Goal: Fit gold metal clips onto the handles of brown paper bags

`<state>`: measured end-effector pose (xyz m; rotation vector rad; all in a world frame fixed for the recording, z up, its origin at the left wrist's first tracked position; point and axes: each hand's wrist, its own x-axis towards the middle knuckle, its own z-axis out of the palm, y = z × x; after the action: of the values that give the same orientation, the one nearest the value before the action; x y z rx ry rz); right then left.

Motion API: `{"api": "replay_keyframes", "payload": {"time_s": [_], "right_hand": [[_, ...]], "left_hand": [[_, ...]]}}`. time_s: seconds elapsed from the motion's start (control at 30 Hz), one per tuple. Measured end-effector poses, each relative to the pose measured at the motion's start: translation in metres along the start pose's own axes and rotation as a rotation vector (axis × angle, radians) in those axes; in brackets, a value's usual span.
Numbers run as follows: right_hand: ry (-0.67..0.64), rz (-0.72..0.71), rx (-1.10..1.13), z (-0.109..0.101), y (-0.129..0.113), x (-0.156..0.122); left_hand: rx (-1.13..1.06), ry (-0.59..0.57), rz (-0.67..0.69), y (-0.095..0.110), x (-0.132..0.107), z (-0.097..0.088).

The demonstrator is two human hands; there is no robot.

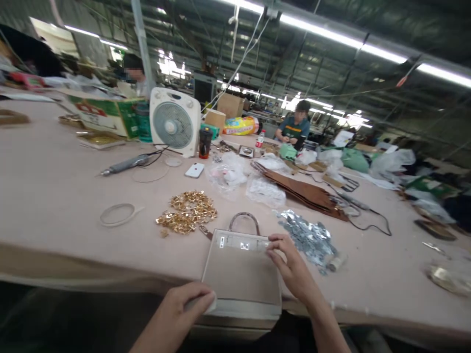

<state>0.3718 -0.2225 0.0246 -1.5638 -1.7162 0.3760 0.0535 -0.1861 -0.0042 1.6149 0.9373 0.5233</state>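
A beige handbag point(243, 274) with a curved handle point(245, 214) lies in front of me at the table's front edge, its handle pointing away. Two small metal pieces show on its upper strip, one at the left point(222, 241) and one in the middle point(244, 246). My left hand point(180, 309) is closed at the bag's near left corner, thumb and forefinger gripping it. Over the upper right corner, my right hand point(289, 262) has its fingertips together against the strip; what they hold, if anything, is hidden. A brown strap point(205, 232) sticks out at the left.
Gold fasteners point(189, 213) are heaped left of the bag, and silver metal plates point(307, 235) lie to its right. Farther back are a fan point(174, 122), a phone point(194, 170), brown leather pieces point(301, 188) and a grey hand tool point(125, 164). A co-worker point(294, 127) sits across.
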Motion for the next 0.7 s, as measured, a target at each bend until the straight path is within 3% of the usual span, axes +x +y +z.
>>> {"api": "replay_keyframes", "payload": {"time_s": [0.1,0.23,0.4,0.7], "right_hand": [[-0.072,0.109,0.011,-0.017,0.033,0.02],[-0.247,0.158,0.082,-0.018,0.056,0.031],[-0.322,0.123,0.106,-0.015,0.061,0.039],[-0.309,0.101,0.056,-0.009,0.065,0.037]], "left_hand": [[0.046,-0.037,0.014,-0.003,0.004,0.008],[0.042,-0.046,0.03,-0.004,0.007,0.014],[0.031,-0.017,0.011,-0.004,0.007,0.015],[-0.015,0.014,0.002,-0.009,0.011,0.012]]}}
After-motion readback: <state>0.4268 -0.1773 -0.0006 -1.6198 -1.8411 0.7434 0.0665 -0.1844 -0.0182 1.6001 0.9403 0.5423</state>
